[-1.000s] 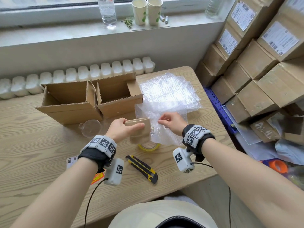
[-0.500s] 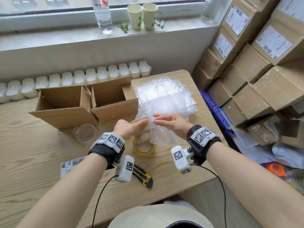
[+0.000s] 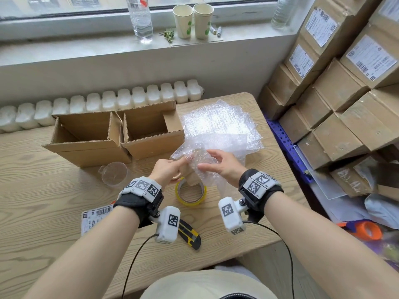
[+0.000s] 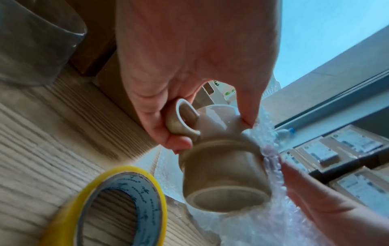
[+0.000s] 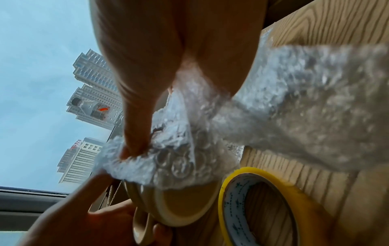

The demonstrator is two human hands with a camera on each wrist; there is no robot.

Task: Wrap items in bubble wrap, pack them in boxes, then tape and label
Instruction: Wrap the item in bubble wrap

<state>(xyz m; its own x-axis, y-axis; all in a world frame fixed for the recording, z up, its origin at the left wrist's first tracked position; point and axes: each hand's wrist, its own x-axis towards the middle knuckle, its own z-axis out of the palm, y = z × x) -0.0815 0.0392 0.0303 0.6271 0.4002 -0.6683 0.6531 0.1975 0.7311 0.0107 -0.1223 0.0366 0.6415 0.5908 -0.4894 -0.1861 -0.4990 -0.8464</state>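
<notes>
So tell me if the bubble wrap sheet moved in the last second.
Yes. The bubble wrap sheet came left toward the right open box, now over the mug.

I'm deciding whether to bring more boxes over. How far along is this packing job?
Early for this item. Done: two cardboard boxes stand open beside spare bubble wrap. In hand: the left hand holds a beige mug by its handle while the right hand draws a bubble wrap sheet over it; the base is uncovered. Left: finishing the wrap, boxing, then taping with the yellow tape roll and labelling.

Beige ceramic mug (image 4: 223, 168) — tilted, held above table, bubble wrap (image 3: 218, 147) half-covering it
</notes>
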